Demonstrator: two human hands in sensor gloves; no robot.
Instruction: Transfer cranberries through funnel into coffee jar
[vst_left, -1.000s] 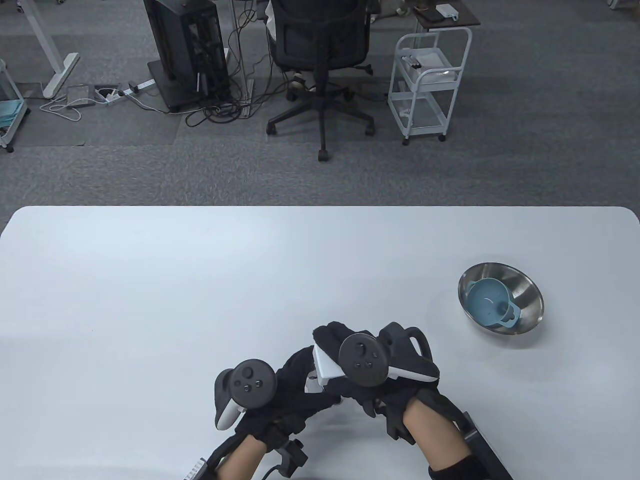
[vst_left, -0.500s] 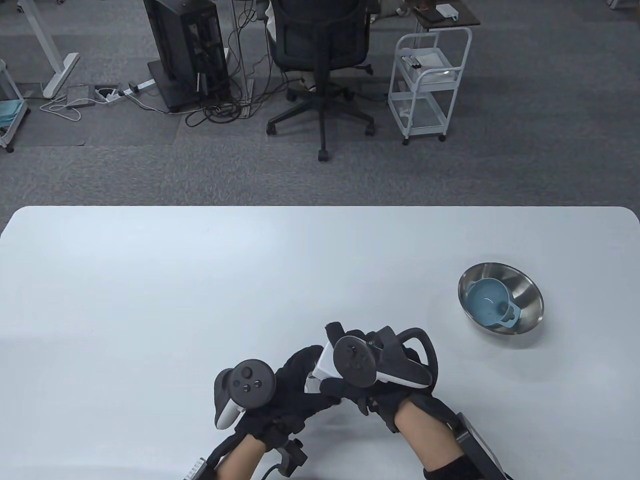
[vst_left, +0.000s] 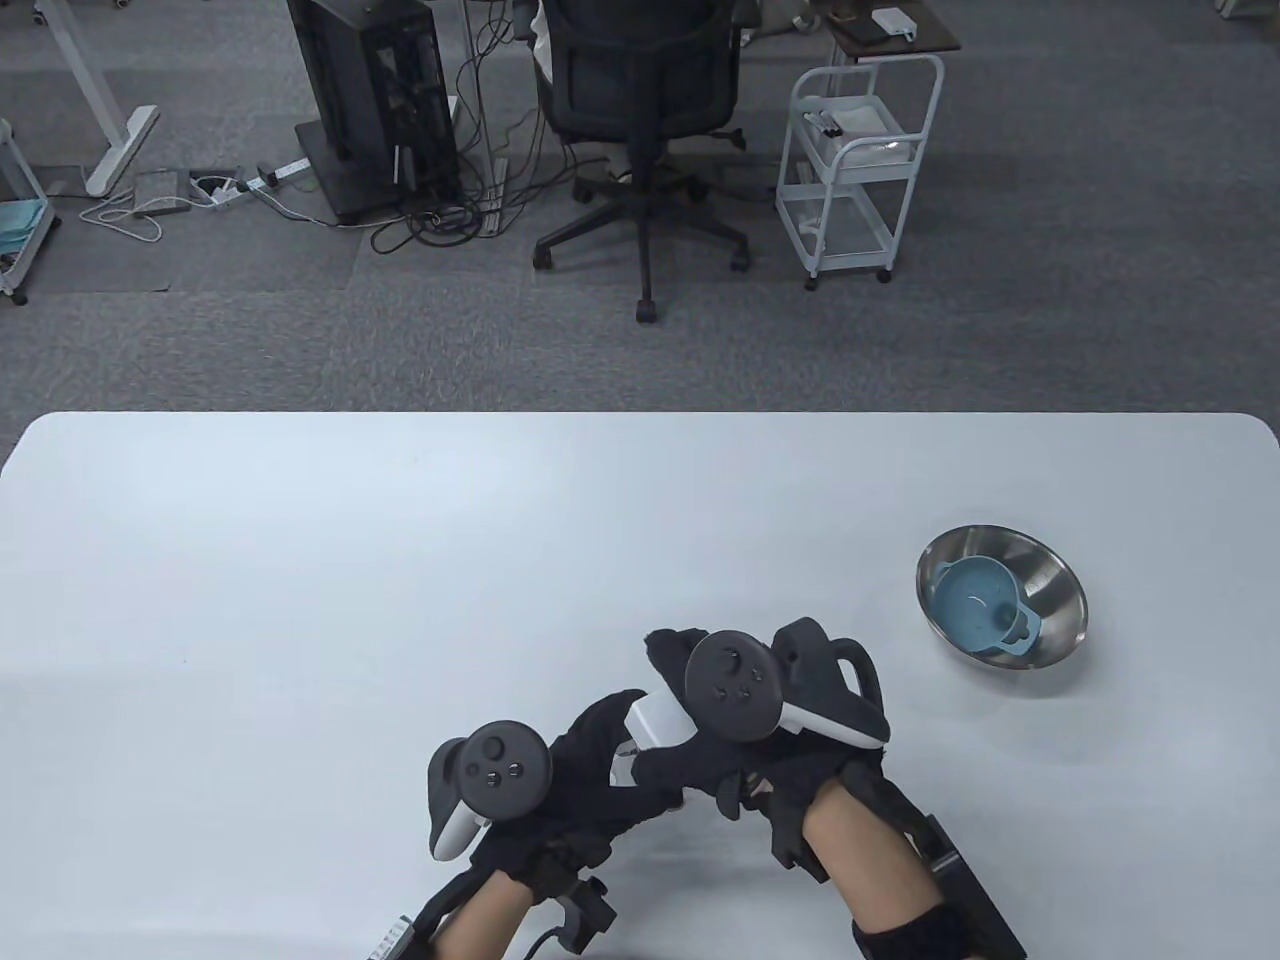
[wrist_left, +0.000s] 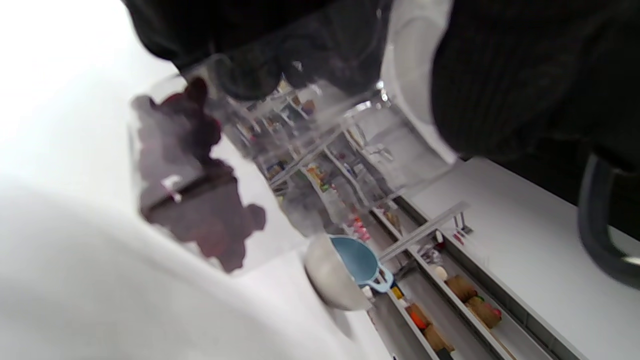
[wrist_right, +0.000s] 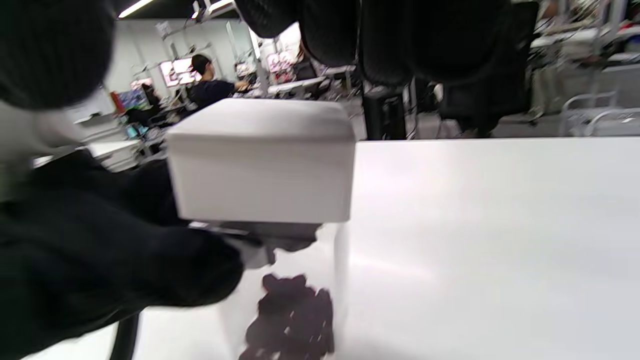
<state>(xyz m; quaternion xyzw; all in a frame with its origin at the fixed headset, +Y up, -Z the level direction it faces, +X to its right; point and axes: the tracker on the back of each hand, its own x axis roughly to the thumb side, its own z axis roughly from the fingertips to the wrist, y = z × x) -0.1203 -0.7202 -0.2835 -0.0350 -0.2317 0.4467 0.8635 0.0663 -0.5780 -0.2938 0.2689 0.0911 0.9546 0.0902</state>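
Observation:
A clear coffee jar (wrist_left: 300, 165) with a white square lid (wrist_right: 260, 160) stands on the table near the front edge. Dark cranberries (wrist_right: 292, 320) lie in its bottom and also show in the left wrist view (wrist_left: 195, 200). My left hand (vst_left: 600, 770) grips the jar's body from the left. My right hand (vst_left: 668, 690) hovers over the lid (vst_left: 655, 718), and its fingers (wrist_right: 380, 40) hang spread just above it without touching. A blue funnel (vst_left: 980, 605) lies in a steel bowl (vst_left: 1055, 580) at the right.
The bowl with the funnel also shows in the left wrist view (wrist_left: 330, 280), well apart from the jar. The white table (vst_left: 400, 560) stretches bare to the left and back. An office chair (vst_left: 640, 90) and a white cart (vst_left: 860, 160) stand beyond the far edge.
My right hand dipped down and left onto the lid, then rose up and right off it. The lid now sits lower and flatter on the jar. The left hand has not moved.

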